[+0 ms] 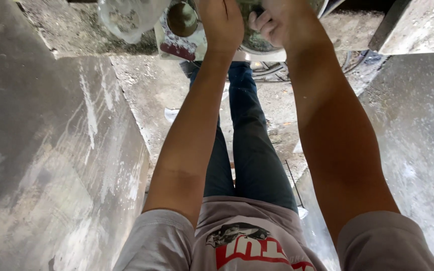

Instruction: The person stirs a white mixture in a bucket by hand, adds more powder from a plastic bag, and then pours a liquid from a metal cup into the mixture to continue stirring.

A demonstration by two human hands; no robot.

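While both arms stretch toward the frame's top edge, 2 hands meet 1 round grey-green vessel [257, 42], half cropped, so its axis cannot be told. Left hand [222, 22] lies flat against its side, fingers together. Right hand [277, 22] curls its fingers [259, 21] on the pale rim. Nearby sit 1 small metal cup [182, 19] and 1 clear plastic bag [126, 17]. Below are 2 jeans-clad legs [247, 140].
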